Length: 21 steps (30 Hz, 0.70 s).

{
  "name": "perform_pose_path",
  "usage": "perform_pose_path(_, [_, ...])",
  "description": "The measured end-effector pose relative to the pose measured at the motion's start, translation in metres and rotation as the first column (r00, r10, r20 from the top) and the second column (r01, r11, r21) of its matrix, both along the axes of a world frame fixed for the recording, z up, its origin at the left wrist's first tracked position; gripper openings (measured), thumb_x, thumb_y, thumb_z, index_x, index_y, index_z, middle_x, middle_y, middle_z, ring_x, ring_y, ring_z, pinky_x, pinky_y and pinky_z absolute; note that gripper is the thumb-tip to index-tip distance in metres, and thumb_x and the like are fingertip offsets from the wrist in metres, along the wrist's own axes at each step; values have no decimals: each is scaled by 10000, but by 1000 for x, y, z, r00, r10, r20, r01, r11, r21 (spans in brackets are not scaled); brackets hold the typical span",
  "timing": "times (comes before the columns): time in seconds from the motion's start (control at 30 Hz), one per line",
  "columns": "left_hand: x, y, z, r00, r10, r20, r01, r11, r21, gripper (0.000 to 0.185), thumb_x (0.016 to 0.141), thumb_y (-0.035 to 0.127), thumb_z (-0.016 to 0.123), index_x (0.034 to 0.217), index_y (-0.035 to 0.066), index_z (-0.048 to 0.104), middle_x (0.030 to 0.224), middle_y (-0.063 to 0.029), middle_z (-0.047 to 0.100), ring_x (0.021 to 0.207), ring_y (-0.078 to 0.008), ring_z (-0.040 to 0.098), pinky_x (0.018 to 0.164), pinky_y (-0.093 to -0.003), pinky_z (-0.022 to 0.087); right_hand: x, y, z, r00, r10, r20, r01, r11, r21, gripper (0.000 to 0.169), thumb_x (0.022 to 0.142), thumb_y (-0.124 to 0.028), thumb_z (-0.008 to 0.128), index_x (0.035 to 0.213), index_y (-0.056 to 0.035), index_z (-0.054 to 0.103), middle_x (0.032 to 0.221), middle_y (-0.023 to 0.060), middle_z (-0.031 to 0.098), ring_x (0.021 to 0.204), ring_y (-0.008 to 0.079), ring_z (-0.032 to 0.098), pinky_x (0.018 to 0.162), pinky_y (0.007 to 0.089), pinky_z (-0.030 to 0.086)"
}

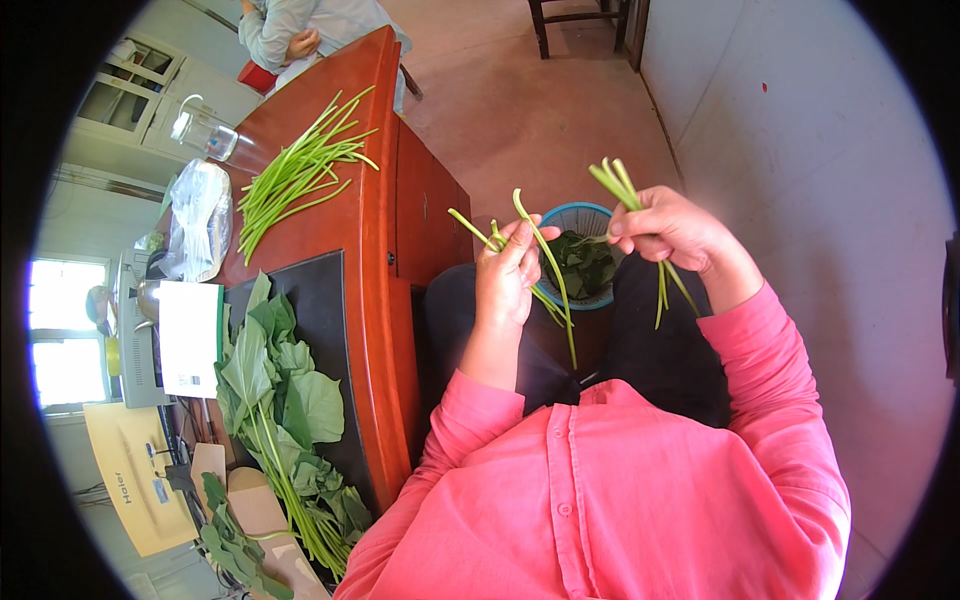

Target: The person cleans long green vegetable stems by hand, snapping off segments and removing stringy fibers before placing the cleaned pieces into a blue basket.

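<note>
Between thumb and fingers, my left hand [510, 266] grips several green leaf stalks [553, 264], one of them long and bent downward. My right hand [671, 229] is closed around a small bunch of cut stalks [616, 184], whose ends stick out above and below the fist. Below and between the hands, a blue plastic basket [577, 208] holds dark green leaves [581, 270]. On the desk to my left lies a loose pile of bare green stalks [304, 176]. Nearer me, leafy stalks [281, 397] with broad leaves rest on a black desk mat [322, 300].
The reddish wooden desk [375, 322] runs along my left side. It bears a clear lidded jug [206, 135], a plastic-wrapped bundle [199, 217], a white box [191, 337] and a yellowed Haier monitor [139, 480]. A person [319, 37] sits beyond it. A wall [795, 187] stands on my right.
</note>
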<state>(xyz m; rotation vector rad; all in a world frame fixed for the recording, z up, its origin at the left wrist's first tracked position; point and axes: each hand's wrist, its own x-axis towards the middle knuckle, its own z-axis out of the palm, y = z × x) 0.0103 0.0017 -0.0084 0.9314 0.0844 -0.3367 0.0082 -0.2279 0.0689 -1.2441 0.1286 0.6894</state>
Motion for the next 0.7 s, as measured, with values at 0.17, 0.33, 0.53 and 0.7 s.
perform_pose_path(0.17, [2, 5, -11, 997, -33, -71, 29, 998, -46, 239, 907, 220, 566, 1019, 9, 563, 909, -153, 636, 443, -21, 326, 406, -166, 256, 4, -14, 11, 990, -105, 99, 106, 994, -3, 107, 753, -83, 610, 776, 22, 607, 659, 60, 570, 385, 32, 329, 357, 191, 210])
perform_pose_path(0.33, [-3, -2, 2, 991, -128, 31, 127, 991, 33, 249, 904, 192, 566, 1041, -15, 576, 861, -129, 639, 446, -10, 321, 409, -156, 256, 4, 4, -7, 963, -190, 191, 223, 960, -171, 113, 753, -95, 657, 765, 0, 598, 641, 19, 547, 406, 23, 330, 380, 191, 227])
perform_pose_path(0.53, [-7, -9, 12, 982, -168, 91, 151, 975, 165, 247, 892, 160, 571, 1056, -24, 585, 891, -164, 660, 452, 5, 313, 416, -146, 244, 4, 15, -21, 930, -262, 259, 327, 910, -254, 120, 772, -106, 659, 776, -7, 592, 621, 3, 530, 421, 28, 351, 390, 200, 250])
perform_pose_path(0.7, [-12, -16, 25, 983, -22, 183, -22, 972, 235, 129, 869, 90, 587, 963, 1, 594, 950, -160, 664, 485, 18, 334, 423, -141, 242, 5, 16, -31, 905, -250, 343, 374, 853, -364, 168, 789, -155, 675, 774, -10, 590, 634, 17, 559, 419, 34, 363, 385, 205, 253])
